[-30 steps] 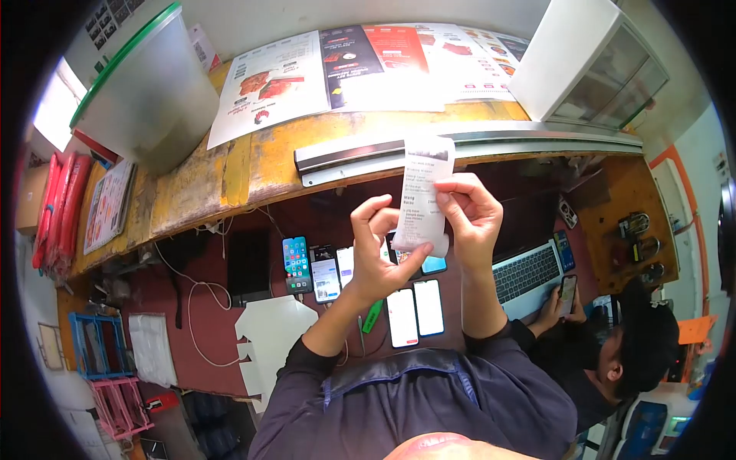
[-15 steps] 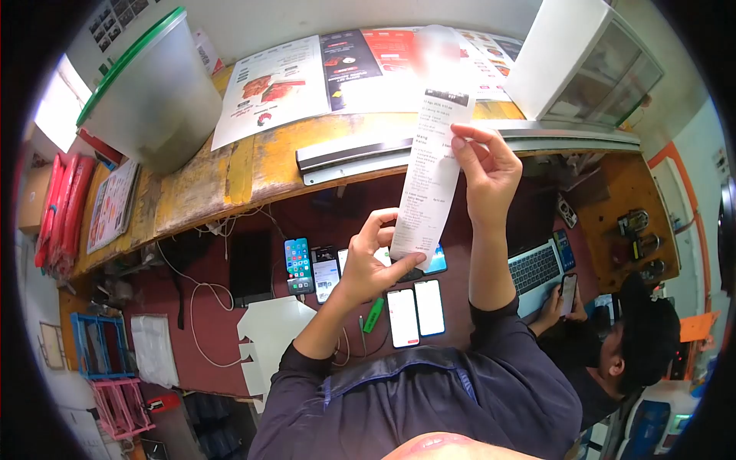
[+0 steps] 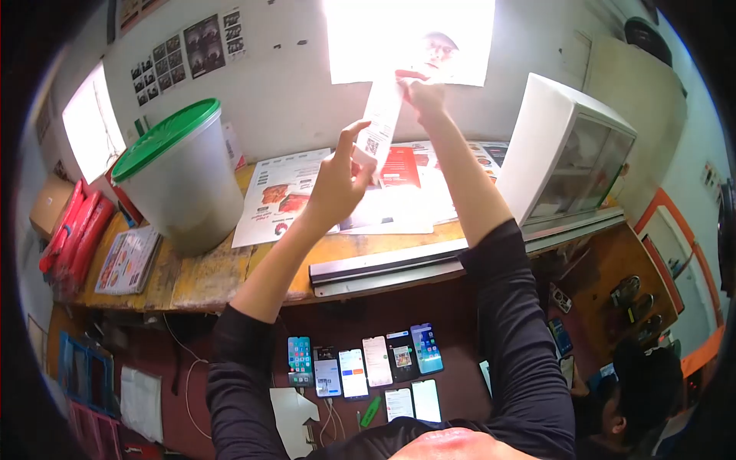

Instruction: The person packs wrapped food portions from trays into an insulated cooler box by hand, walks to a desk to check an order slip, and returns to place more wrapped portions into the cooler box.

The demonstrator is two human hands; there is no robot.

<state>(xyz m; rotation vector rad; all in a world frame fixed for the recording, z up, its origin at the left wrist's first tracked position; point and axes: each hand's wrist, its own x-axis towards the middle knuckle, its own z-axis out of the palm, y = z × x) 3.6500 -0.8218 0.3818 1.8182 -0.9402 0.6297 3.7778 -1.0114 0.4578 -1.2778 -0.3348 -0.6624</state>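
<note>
A long printed paper receipt (image 3: 381, 123) is stretched up toward the bright window, between my two hands. My left hand (image 3: 337, 184) pinches its lower end, near a printed square code. At the upper end, the fingers of my right hand (image 3: 424, 95) are closed on the paper, partly washed out by glare. Both arms reach out over the wooden counter (image 3: 207, 276). Beneath the receipt lie printed menu sheets (image 3: 295, 180) with food pictures. Beyond my right hand, a person in a cap (image 3: 439, 50) shows at the window.
A tub with a green lid (image 3: 176, 176) stands on the counter's left, a white glass-fronted cabinet (image 3: 571, 149) on its right. Several phones (image 3: 377, 362) lie on the lower desk with a green highlighter (image 3: 370, 412). A co-worker (image 3: 636, 391) sits at the lower right.
My hands have carried the receipt upward and forward, from above the desk to the window. The view has tilted up, bringing the window and the person there into sight.
</note>
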